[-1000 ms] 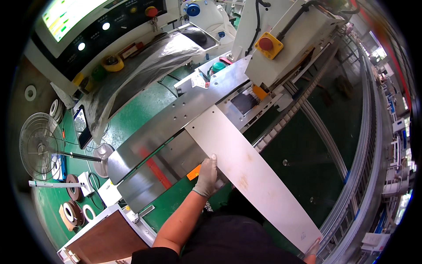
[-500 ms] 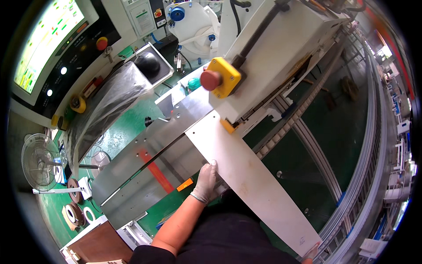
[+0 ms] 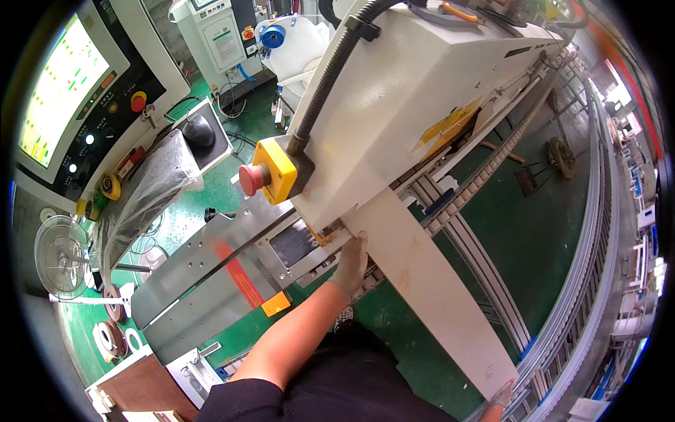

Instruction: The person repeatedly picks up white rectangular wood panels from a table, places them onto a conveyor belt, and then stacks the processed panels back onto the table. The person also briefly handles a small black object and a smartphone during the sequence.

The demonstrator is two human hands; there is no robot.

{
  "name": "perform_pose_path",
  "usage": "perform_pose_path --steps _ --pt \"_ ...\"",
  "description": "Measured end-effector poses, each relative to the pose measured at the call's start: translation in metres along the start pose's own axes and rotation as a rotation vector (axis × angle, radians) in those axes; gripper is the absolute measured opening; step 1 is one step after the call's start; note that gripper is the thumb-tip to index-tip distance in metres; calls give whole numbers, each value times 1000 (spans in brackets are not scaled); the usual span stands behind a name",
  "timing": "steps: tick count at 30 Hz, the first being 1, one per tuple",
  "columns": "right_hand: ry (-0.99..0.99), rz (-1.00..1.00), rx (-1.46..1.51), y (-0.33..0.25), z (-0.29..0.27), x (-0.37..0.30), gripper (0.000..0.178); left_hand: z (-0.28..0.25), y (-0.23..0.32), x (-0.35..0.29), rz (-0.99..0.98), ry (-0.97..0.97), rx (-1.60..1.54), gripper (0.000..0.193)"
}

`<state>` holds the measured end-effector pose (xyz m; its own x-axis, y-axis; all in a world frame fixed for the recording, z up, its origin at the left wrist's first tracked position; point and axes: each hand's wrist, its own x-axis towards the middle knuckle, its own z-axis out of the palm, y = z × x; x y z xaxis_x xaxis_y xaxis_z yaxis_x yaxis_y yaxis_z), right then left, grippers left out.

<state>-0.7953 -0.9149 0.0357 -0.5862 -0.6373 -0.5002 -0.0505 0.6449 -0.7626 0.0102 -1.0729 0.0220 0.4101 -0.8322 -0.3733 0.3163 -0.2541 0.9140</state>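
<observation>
A long white board (image 3: pixel 439 299) runs slantwise from the machine's housing to the lower right, its far end tucked under the housing. My gloved left hand (image 3: pixel 351 266) is closed on the board's left edge close to the machine, thumb on top and fingers mostly hidden. At the near right corner, my right hand (image 3: pixel 502 395) grips the board's end, only partly in sight. Left of the board lies the machine's grey metal bed (image 3: pixel 204 288), with a long slot and a red stripe.
A yellow box with a red stop button (image 3: pixel 276 171) juts from the white machine housing (image 3: pixel 394 105). Upper left stands a control panel with a lit screen (image 3: pixel 63 91). A fan (image 3: pixel 62 257) is at far left; a metal roller conveyor (image 3: pixel 562 330) curves along the right.
The board has moved away from me and rightward relative to the machine, its far end now under the housing. Both hands moved along with it. My view has shifted to the right.
</observation>
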Motion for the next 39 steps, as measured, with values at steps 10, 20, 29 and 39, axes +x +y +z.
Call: perform_pose_path --steps 10,20,29,39 --pt "677 -489 -927 -72 128 63 73 5 -3 11 150 -164 461 52" --pt "-646 -1301 -418 -165 540 -149 39 -148 18 -243 130 10 1308 56" --pt "-1694 -1963 -1091 -40 596 -544 37 -317 -84 -505 -58 939 940 56" --pt "-1435 -2000 -773 97 558 -696 35 -513 -402 -916 232 2209 -991 17"
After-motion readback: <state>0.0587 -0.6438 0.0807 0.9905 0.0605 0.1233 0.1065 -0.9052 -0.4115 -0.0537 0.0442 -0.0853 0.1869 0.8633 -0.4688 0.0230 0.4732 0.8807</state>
